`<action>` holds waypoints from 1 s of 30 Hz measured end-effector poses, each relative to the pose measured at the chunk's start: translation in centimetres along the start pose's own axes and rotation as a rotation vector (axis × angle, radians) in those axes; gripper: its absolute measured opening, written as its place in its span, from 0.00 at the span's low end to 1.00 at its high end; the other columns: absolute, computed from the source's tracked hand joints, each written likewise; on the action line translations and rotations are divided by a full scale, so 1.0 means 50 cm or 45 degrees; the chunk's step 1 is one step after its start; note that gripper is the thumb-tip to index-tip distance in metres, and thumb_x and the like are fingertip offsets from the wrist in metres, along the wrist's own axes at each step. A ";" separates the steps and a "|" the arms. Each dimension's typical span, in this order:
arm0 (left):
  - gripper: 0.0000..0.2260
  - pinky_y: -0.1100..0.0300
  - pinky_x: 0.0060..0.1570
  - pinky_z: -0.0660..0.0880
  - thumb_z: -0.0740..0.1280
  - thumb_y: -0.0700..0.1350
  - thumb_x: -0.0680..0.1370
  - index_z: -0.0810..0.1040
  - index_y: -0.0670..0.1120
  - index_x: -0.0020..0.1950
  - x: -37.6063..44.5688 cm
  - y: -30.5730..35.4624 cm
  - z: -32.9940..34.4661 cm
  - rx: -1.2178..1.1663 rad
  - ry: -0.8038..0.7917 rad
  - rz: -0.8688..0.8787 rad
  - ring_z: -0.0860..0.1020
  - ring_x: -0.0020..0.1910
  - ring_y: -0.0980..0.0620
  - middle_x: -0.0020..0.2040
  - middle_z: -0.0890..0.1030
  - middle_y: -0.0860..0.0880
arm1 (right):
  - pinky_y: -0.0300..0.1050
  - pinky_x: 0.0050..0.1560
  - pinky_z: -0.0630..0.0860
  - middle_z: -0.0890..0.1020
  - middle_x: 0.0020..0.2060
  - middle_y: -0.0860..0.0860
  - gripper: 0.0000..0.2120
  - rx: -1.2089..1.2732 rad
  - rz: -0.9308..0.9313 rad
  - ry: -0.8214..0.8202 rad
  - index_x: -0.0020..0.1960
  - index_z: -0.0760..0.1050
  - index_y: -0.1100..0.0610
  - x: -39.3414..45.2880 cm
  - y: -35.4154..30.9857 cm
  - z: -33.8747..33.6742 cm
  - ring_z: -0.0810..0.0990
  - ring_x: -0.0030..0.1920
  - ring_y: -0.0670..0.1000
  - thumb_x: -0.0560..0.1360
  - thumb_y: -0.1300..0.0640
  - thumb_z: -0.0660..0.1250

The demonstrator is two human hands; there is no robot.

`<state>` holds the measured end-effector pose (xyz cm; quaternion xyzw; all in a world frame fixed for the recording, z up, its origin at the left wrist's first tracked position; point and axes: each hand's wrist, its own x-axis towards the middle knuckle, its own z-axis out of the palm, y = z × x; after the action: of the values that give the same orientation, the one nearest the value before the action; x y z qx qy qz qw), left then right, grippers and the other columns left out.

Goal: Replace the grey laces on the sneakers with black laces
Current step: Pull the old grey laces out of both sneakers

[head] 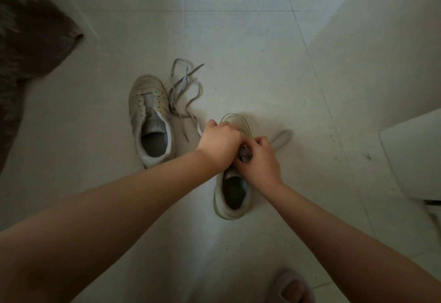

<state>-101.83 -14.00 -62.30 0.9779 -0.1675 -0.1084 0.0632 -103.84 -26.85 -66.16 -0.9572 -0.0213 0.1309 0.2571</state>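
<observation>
Two worn white sneakers stand on the pale tiled floor. The left sneaker has bare eyelets, and a loose grey lace lies tangled beside its toe. Over the lacing area of the right sneaker, my left hand is curled, with a grey lace strand leading out from under its fingers. My right hand pinches grey lace at the tongue. A loop of grey lace sticks out to the right of that shoe. The eyelets of the right sneaker are hidden by my hands. No black lace is in view.
A dark furry blanket or rug fills the left edge. A white box-like object sits at the right. A foot in a grey slipper shows at the bottom edge.
</observation>
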 end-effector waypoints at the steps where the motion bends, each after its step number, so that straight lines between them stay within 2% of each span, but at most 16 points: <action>1: 0.11 0.56 0.52 0.63 0.59 0.42 0.78 0.78 0.52 0.56 0.004 0.003 -0.002 -0.014 -0.022 -0.017 0.74 0.55 0.48 0.52 0.76 0.50 | 0.45 0.43 0.73 0.71 0.51 0.49 0.18 0.003 0.003 0.001 0.58 0.75 0.46 -0.001 0.001 -0.001 0.76 0.51 0.53 0.69 0.46 0.69; 3: 0.10 0.57 0.52 0.64 0.59 0.40 0.78 0.78 0.49 0.53 0.010 -0.004 -0.006 -0.018 -0.027 -0.035 0.75 0.53 0.48 0.52 0.77 0.49 | 0.45 0.44 0.74 0.72 0.52 0.49 0.18 0.005 0.014 0.003 0.58 0.75 0.46 -0.002 0.001 -0.003 0.76 0.51 0.52 0.69 0.45 0.69; 8: 0.10 0.55 0.55 0.66 0.63 0.37 0.76 0.80 0.45 0.54 0.005 -0.097 -0.003 -0.032 0.131 -0.185 0.75 0.52 0.46 0.52 0.77 0.46 | 0.42 0.44 0.72 0.72 0.52 0.48 0.15 0.007 0.021 0.019 0.55 0.76 0.46 -0.005 0.000 -0.004 0.75 0.52 0.50 0.70 0.45 0.68; 11: 0.10 0.55 0.55 0.65 0.62 0.38 0.77 0.79 0.46 0.55 -0.007 -0.136 -0.001 0.017 0.089 -0.293 0.74 0.53 0.45 0.53 0.76 0.46 | 0.43 0.44 0.73 0.71 0.49 0.47 0.12 0.021 0.013 0.035 0.52 0.76 0.46 -0.006 -0.002 -0.001 0.75 0.50 0.51 0.69 0.46 0.69; 14: 0.11 0.54 0.59 0.63 0.62 0.46 0.79 0.78 0.50 0.59 -0.016 -0.111 0.004 0.002 0.053 -0.183 0.71 0.58 0.47 0.56 0.74 0.48 | 0.45 0.46 0.74 0.70 0.49 0.47 0.13 0.003 -0.010 0.041 0.52 0.76 0.47 -0.004 -0.003 0.000 0.75 0.48 0.51 0.69 0.47 0.69; 16: 0.14 0.51 0.62 0.63 0.62 0.55 0.78 0.77 0.53 0.60 -0.018 -0.087 0.000 -0.195 0.057 -0.103 0.69 0.61 0.48 0.59 0.73 0.50 | 0.49 0.50 0.75 0.72 0.50 0.49 0.15 -0.021 -0.020 0.031 0.54 0.76 0.48 -0.004 -0.002 -0.001 0.75 0.50 0.52 0.69 0.46 0.69; 18: 0.14 0.52 0.61 0.64 0.62 0.57 0.77 0.78 0.53 0.59 -0.012 -0.067 -0.004 -0.295 -0.042 -0.050 0.73 0.59 0.50 0.59 0.75 0.51 | 0.53 0.54 0.74 0.73 0.51 0.50 0.18 -0.045 -0.013 0.018 0.57 0.76 0.49 -0.003 -0.002 -0.001 0.76 0.51 0.53 0.69 0.44 0.69; 21: 0.09 0.55 0.56 0.69 0.63 0.50 0.78 0.79 0.50 0.54 0.000 -0.048 -0.001 -0.303 -0.120 -0.115 0.77 0.51 0.49 0.53 0.79 0.49 | 0.53 0.57 0.72 0.73 0.52 0.51 0.19 -0.072 -0.010 0.015 0.58 0.76 0.49 -0.002 -0.002 -0.003 0.76 0.54 0.53 0.69 0.44 0.69; 24: 0.07 0.56 0.55 0.66 0.60 0.43 0.79 0.76 0.47 0.54 0.001 -0.043 0.003 -0.096 -0.095 -0.084 0.77 0.50 0.47 0.53 0.77 0.48 | 0.50 0.57 0.68 0.73 0.52 0.50 0.19 -0.082 -0.010 0.015 0.59 0.75 0.48 -0.005 -0.001 -0.006 0.75 0.54 0.52 0.70 0.44 0.68; 27: 0.08 0.54 0.53 0.64 0.59 0.39 0.77 0.72 0.45 0.55 -0.007 -0.049 0.008 0.175 -0.090 -0.003 0.76 0.48 0.47 0.53 0.74 0.47 | 0.48 0.56 0.65 0.74 0.52 0.49 0.18 -0.082 -0.008 0.043 0.58 0.76 0.47 -0.007 -0.003 -0.006 0.75 0.55 0.51 0.70 0.44 0.67; 30: 0.12 0.53 0.55 0.65 0.59 0.38 0.75 0.71 0.44 0.58 -0.010 -0.080 0.007 0.248 -0.120 -0.126 0.76 0.51 0.47 0.55 0.74 0.46 | 0.48 0.56 0.63 0.74 0.51 0.47 0.14 -0.073 -0.007 0.061 0.54 0.76 0.45 -0.008 -0.005 -0.006 0.74 0.56 0.50 0.70 0.45 0.68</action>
<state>-101.10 -10.15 -63.20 0.9802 -0.1316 -0.1405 -0.0455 -104.14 -26.80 -65.70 -0.9670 -0.0215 0.1064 0.2303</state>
